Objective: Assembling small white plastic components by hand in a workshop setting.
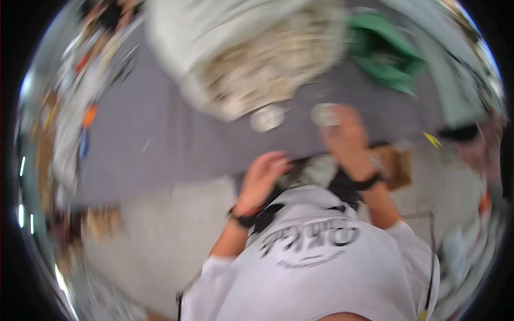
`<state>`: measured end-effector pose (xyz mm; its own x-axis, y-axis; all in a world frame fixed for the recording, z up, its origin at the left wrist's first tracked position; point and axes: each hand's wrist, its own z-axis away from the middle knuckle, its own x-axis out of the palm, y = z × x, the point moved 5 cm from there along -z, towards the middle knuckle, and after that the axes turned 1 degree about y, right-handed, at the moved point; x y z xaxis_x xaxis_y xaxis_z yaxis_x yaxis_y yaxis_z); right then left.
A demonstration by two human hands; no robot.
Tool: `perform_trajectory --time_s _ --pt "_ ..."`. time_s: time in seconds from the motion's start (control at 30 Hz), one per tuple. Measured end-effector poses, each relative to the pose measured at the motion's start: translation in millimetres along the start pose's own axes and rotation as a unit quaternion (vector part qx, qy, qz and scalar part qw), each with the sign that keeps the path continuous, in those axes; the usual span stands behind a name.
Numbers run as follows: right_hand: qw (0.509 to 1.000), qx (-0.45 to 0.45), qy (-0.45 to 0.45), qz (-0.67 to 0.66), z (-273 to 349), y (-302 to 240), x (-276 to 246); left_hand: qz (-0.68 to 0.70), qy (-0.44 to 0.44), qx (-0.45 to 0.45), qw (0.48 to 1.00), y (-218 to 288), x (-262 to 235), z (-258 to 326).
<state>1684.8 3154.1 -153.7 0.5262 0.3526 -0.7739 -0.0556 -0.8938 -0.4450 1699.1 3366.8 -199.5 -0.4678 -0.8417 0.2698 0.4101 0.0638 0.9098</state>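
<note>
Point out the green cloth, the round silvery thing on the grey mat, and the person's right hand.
Green cloth (386,53), head view, on its middle fold.
Round silvery thing (267,117), head view, its centre.
Right hand (345,134), head view, back of hand.

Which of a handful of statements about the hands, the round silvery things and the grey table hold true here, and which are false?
1. The right hand is at a round silvery thing on the grey table. True.
2. The left hand rests on the green cloth. False: it is at the table's near edge, far from the cloth.
3. A second round silvery thing lies untouched on the table. True.
4. Both wrists are bare. False: each wears a dark band.
</note>
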Motion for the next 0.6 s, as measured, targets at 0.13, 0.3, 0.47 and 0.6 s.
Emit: perform_trajectory --time_s 0.13,0.3,0.47,0.6 --pt "0.931 -0.021 -0.191 -0.311 -38.4 -93.1 -23.3 -0.032 -0.057 0.02 0.998 -28.9 18.7 -4.6" --pt "0.662 -0.393 -0.387 -0.507 -13.3 -255.8 -62.4 0.013 -0.098 0.107 0.989 -60.3 58.5 6.3" --pt "0.375 -0.453 -0.433 -0.683 41.2 -352.2 -127.9 -0.059 -0.125 0.034 0.99 -42.6 57.3 -1.9" --pt "0.253 -0.45 -0.454 -0.726 44.2 -352.7 -138.9 -0.082 -0.115 0.037 0.989 -44.3 50.5 -1.0"
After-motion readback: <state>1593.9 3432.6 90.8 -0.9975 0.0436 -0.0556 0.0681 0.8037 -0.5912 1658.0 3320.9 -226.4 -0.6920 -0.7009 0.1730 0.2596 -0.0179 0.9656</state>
